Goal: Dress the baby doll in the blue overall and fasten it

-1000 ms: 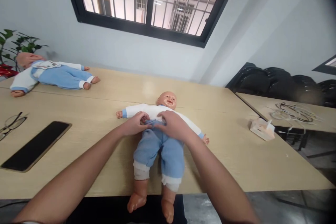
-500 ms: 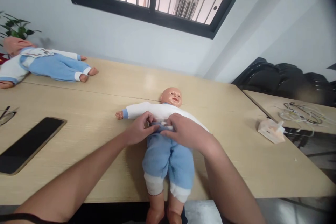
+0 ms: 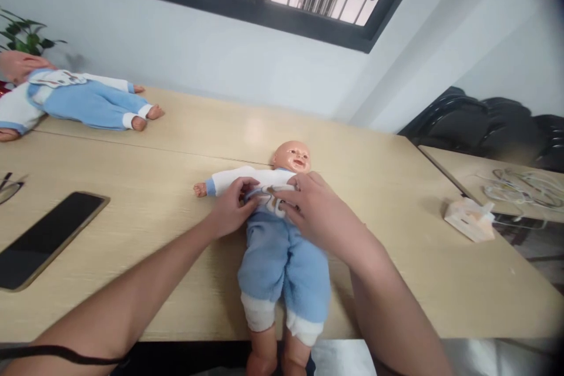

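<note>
A baby doll (image 3: pixel 291 156) lies on its back on the wooden table, dressed in a white top and light blue overalls (image 3: pixel 267 249) with white cuffs. Its legs reach past the near table edge. On the doll's chest is the white, printed overall bib (image 3: pixel 272 201) with blue trim. My left hand (image 3: pixel 232 205) is closed on the bib's left side, thumb against fingers. From the right, my right hand (image 3: pixel 311 202) pinches the bib's other side, partly covering the chest and the doll's right-side sleeve.
A second doll (image 3: pixel 88 103) in similar clothes lies at the far left, near a plant (image 3: pixel 26 35). A phone (image 3: pixel 50 241) and glasses (image 3: pixel 9 189) rest on the left. A tissue pack (image 3: pixel 470 219) sits at the right edge, with cables (image 3: pixel 520 191) and black chairs (image 3: pixel 458 120) beyond.
Both hands have moved up the doll's chest. The bib, folded near the waist before, now lies higher with its print showing. The view has shifted slightly.
</note>
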Available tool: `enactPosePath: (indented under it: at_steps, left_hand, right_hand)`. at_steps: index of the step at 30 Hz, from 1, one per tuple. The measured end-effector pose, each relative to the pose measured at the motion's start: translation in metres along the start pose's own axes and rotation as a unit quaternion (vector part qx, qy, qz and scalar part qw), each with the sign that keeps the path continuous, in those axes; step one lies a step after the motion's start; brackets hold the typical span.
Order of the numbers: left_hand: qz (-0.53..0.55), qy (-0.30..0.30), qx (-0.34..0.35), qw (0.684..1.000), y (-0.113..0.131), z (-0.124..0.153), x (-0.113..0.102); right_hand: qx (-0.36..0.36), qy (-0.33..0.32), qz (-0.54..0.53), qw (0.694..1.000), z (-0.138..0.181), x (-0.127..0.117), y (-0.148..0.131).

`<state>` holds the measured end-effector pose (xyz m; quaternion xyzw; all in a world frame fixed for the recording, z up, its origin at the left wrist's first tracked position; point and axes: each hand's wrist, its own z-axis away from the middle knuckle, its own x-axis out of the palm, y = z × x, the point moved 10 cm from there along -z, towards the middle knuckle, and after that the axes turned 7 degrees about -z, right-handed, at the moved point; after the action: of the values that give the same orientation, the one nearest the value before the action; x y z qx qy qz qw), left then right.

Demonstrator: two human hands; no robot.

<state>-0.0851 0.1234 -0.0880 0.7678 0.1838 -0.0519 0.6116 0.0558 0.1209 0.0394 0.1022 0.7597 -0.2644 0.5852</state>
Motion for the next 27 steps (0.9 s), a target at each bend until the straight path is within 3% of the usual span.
enactPosePath:
  at_steps: [5, 12, 17, 21, 24, 27]
  left_hand:
    - [0.033, -0.077, -0.031, 0.996, -0.003, 0.000, 0.002]
    - [0.103, -0.068, -0.029, 0.992, 0.005, 0.002, -0.001]
    - [0.095, -0.103, -0.005, 0.990, 0.008, 0.004, 0.002]
    - [0.105, -0.153, -0.016, 0.982, 0.002, 0.006, 0.005]
    - [0.112, -0.146, -0.036, 0.982, -0.006, 0.004, 0.004]
    - [0.099, -0.100, -0.056, 0.988, -0.011, 0.000, -0.001]
  right_hand:
    - [0.003, -0.001, -0.069, 0.998, -0.009, 0.002, 0.017]
    - [0.057, 0.045, -0.159, 0.985, -0.023, 0.016, 0.030]
    - [0.028, 0.033, -0.128, 0.991, -0.034, 0.032, 0.023]
    - [0.007, 0.069, -0.145, 0.987, -0.032, 0.022, 0.028]
    - [-0.006, 0.084, -0.151, 0.985, -0.029, 0.016, 0.030]
    - [-0.021, 0.086, -0.142, 0.986, -0.028, 0.014, 0.030]
